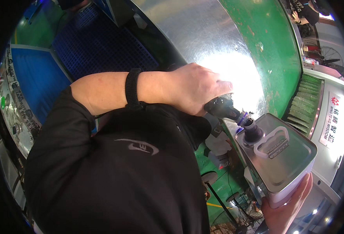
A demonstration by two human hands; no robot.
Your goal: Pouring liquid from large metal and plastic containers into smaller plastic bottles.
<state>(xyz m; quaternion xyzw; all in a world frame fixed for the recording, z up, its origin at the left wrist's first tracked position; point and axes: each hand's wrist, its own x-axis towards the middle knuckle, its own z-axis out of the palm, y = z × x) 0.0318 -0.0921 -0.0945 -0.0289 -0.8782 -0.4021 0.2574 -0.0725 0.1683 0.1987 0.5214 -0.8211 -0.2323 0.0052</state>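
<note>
My left hand (199,86) is closed, with a black band on its wrist. Below its fingers is a shiny black object (223,108), partly hidden by the hand; I cannot tell its kind. Its narrow end and a purple ring (243,119) meet the dark spout (254,134) of a rectangular tin can (297,156). The can has a silver lid with a white carrying handle (273,143). My right hand (287,208) grips the can's lower side, fingers laid along it. Whether the can is tilted I cannot tell.
A shiny metal tabletop (203,27) lies beyond my left hand. A white cabinet (332,128) with a green, finned strip (306,102) stands at right. Blue grating (101,43) is at upper left, and a stand (222,201) stands below. Another person (306,11) is far right.
</note>
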